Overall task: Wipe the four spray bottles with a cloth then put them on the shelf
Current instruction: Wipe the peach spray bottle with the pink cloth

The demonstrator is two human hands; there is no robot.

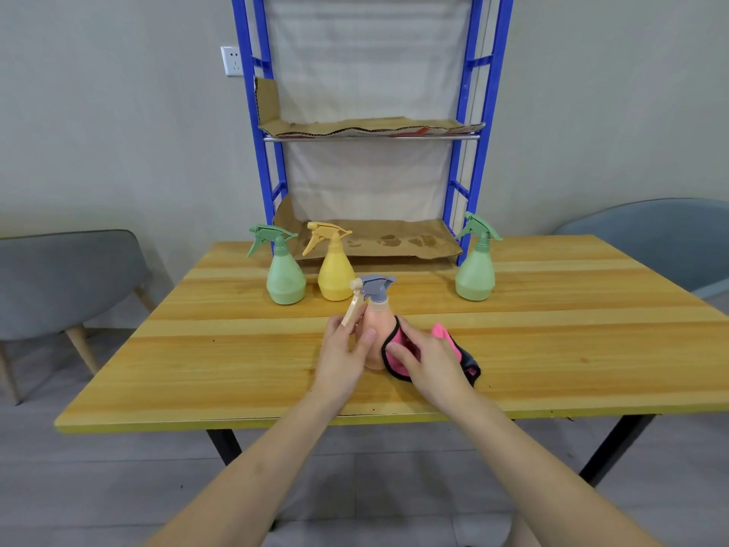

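A pear-shaped peach bottle [378,319] of smooth plastic stands upright on the varnished plank table [236,349], in front of the shelf [469,112]. Its long axis is vertical, and its grey head's nozzle and pale trigger point left. The left hand [343,357] grips its body, thumb across the front and fingers by the trigger. The right hand [426,361], fingers bent, holds a soft pink black-edged cloth [445,339] against the bottle's right side. Nearer the shelf's cardboard-lined foot stand a green bottle [285,280], a yellow bottle [335,276] and, at its right post, a second green bottle [475,276].
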